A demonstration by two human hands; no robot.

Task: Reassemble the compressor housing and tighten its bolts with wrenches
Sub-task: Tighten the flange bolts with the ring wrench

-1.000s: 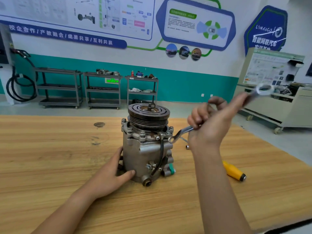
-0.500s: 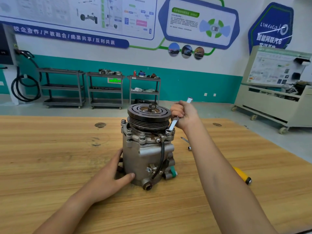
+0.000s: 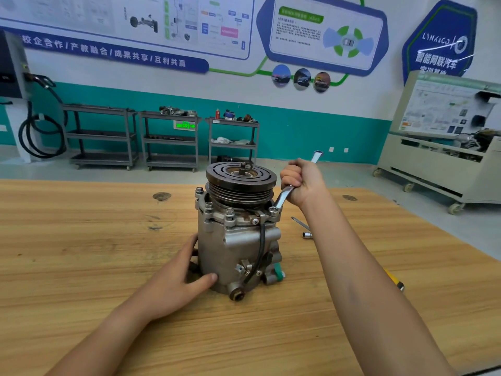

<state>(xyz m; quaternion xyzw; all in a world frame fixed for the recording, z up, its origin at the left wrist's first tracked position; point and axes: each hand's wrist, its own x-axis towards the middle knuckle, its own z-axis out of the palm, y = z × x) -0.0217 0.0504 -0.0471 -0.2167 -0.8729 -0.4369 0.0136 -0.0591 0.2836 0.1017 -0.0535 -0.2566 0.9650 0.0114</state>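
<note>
Two hands worked the compressor [image 3: 238,240] standing upright on the tabletop [image 3: 81,253]: left hand [image 3: 173,283] pressed flat-fingered against its side, right hand [image 3: 303,183] gripped a wrench [image 3: 283,198] seated on a bolt [image 3: 273,210].

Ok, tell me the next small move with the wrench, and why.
Probably swing the wrench through a short arc to tighten. Its ring end sits on the bolt, the right hand grips it, and the left hand braces the compressor.
</note>
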